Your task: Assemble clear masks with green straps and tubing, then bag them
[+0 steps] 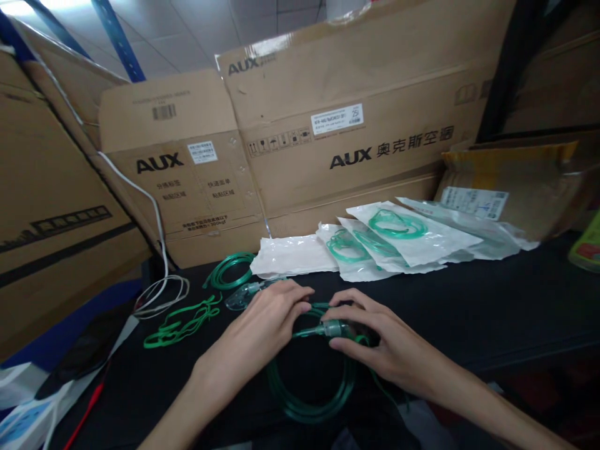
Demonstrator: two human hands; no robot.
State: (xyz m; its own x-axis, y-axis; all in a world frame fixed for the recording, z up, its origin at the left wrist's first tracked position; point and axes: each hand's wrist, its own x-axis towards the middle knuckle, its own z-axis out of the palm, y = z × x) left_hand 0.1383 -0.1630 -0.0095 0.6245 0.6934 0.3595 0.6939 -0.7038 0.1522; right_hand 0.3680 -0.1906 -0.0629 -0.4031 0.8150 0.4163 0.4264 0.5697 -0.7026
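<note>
My left hand [262, 328] and my right hand [379, 340] meet over a coil of green tubing [309, 390] on the black table [492, 312]. Both hands pinch the tubing near a small clear connector [335, 327] between them. The coil's loop hangs toward me below the hands. Just beyond my left hand lies a clear plastic mask [244, 294] joined to another green tube coil [229, 270]. A green elastic strap [180, 324] lies to the left.
Several white sealed pouches [412, 240] holding green tubing lie fanned along the table's back. Large AUX cardboard boxes [337, 125] stand behind. A white cable [159, 290] curls at the left. A yellow-brown padded bag [520, 181] sits at the right.
</note>
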